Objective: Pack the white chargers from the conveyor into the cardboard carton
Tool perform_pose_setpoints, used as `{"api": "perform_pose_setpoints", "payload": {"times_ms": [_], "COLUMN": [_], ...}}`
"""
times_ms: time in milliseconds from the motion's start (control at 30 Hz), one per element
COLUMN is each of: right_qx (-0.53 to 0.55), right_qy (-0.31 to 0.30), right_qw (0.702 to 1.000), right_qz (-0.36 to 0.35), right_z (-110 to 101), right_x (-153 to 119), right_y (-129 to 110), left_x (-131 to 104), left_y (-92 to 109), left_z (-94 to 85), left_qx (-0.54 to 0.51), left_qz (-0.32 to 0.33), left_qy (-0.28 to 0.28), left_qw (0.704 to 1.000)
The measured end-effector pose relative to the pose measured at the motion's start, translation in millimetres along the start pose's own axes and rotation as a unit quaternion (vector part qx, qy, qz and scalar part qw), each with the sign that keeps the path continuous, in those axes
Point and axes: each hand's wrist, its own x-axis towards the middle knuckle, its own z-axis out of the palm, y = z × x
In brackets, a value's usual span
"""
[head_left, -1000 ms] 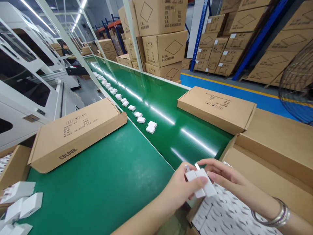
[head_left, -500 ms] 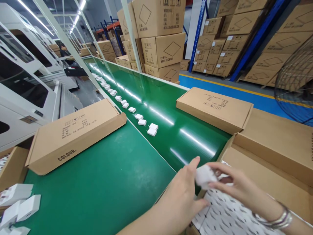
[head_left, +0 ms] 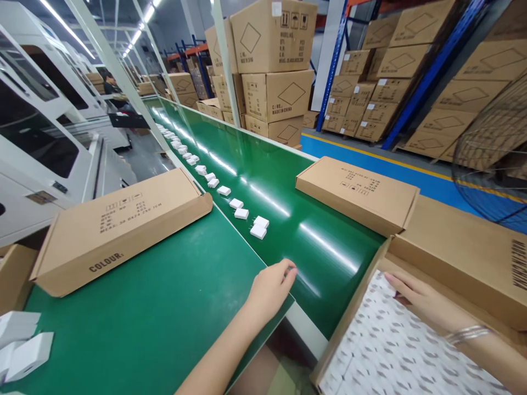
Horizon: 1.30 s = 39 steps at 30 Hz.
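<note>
My left hand (head_left: 274,286) hovers over the near edge of the green conveyor belt (head_left: 284,192), its fingers curled together and nothing showing in them. Inside an open cardboard box (head_left: 457,269) at the right, my right hand (head_left: 422,302) pinches a white plug charger at the far corner of the packed rows; the fingers cover most of it. Those tightly packed white chargers (head_left: 382,351) have their prongs upward. On the belt, a line of loose white chargers (head_left: 258,232) runs away from me, the closest two side by side.
A closed flat carton (head_left: 123,225) lies on the green side table (head_left: 164,318), with more white chargers (head_left: 31,356) at its lower left. Another closed carton (head_left: 358,189) rests across the belt beside the open box. Stacked cartons (head_left: 278,96) and a fan (head_left: 494,142) stand beyond.
My hands have moved apart: the left went left over the belt edge, the right took the white charger from between them to the box's packed rows. The view has shifted slightly.
</note>
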Motion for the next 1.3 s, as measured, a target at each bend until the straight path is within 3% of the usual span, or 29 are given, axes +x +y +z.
{"api": "perform_pose_setpoints", "payload": {"times_ms": [100,200,233,300,367,433,533,633,733,867,1033,1167,1300], "right_qx": [0.0,-0.141,-0.182,-0.207,-0.192,-0.183,-0.171,-0.164,-0.16,-0.161,-0.171,-0.22,-0.276], "right_qy": [-0.065,0.022,0.054,0.059,-0.002,-0.069,-0.089,-0.062,-0.041,-0.078,-0.15,-0.098,-0.06], "right_qw": [0.997,0.99,0.982,0.975,0.975,0.965,0.953,0.955,0.962,0.969,0.961,0.953,0.923], "right_qz": [0.052,0.018,-0.006,-0.058,-0.109,-0.174,-0.233,-0.24,-0.217,-0.171,-0.159,-0.184,-0.26], "right_z": [-7.1,-20.9,-20.9,-7.7,23.1,65.2,128.7,173.5,196.1,198.7,171.8,158.7,172.5], "right_x": [1.2,11.2,16.3,28.2,42.2,58.2,87.4,120.2,146.6,162.8,169.7,162.5,132.0], "right_y": [4.4,-4.9,-13.9,-40.5,-73.6,-105.1,-135.7,-144.3,-140.0,-128.6,-120.1,-127.2,-146.6], "left_x": [9.3,17.6,19.9,23.7,25.9,26.5,26.2,26.5,28.0,29.7,29.8,29.9,30.7], "left_y": [-16.2,-28.7,-32.5,-40.2,-48.1,-55.4,-62.9,-64.5,-63.4,-62.4,-61.6,-61.7,-63.0], "left_z": [3.4,3.2,2.2,-1.1,-5.7,-10.7,-15.2,-15.1,-13.5,-13.5,-14.4,-13.9,-13.3], "left_qx": [0.023,0.039,0.027,-0.043,-0.154,-0.251,-0.313,-0.307,-0.285,-0.273,-0.263,-0.263,-0.262], "left_qz": [-0.012,-0.01,-0.008,-0.005,-0.015,-0.038,-0.061,-0.055,-0.046,-0.052,-0.058,-0.06,-0.056], "left_qy": [0.074,0.14,0.156,0.18,0.22,0.283,0.349,0.35,0.341,0.326,0.321,0.32,0.321], "left_qw": [0.997,0.989,0.987,0.983,0.963,0.925,0.881,0.883,0.895,0.904,0.908,0.908,0.908]}}
